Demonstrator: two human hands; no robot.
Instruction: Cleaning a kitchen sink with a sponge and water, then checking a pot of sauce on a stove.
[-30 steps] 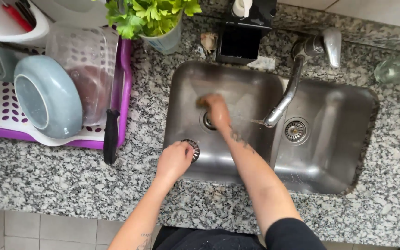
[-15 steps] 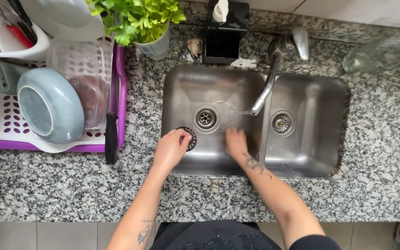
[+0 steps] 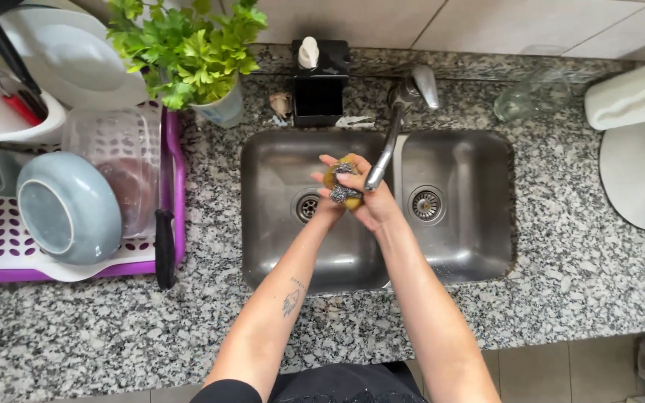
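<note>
We see the granite table [image 3: 584,283] spanning the full width of the view, and set into its centre the double steel sink [image 3: 449,254], with one drain in each basin. The faucet [image 3: 386,149] rises from the far rim and its spout reaches out above the divider between the basins.

On the left of the table sits the purple dish rack [image 3: 177,186]. It carries an overturned blue bowl [image 3: 65,209], a clear plastic container [image 3: 117,160] just beyond the bowl, and white dishes at the far left. A black-handled knife [image 3: 164,246] lies along the right edge of the rack.

A potted green plant [image 3: 188,48] stands far left of the sink, and a black soap dispenser [image 3: 321,82] stands beside it, at the far rim. A clear glass [image 3: 531,97] lies on the far right of the table.

Both forearms extend from the near edge to the sink centre. The left hand [image 3: 334,201] and the right hand [image 3: 375,205] meet directly below the spout. Each grip is clamped on a yellow sponge with steel scourer [image 3: 343,186], which is pressed between the two hands over the left basin.
</note>
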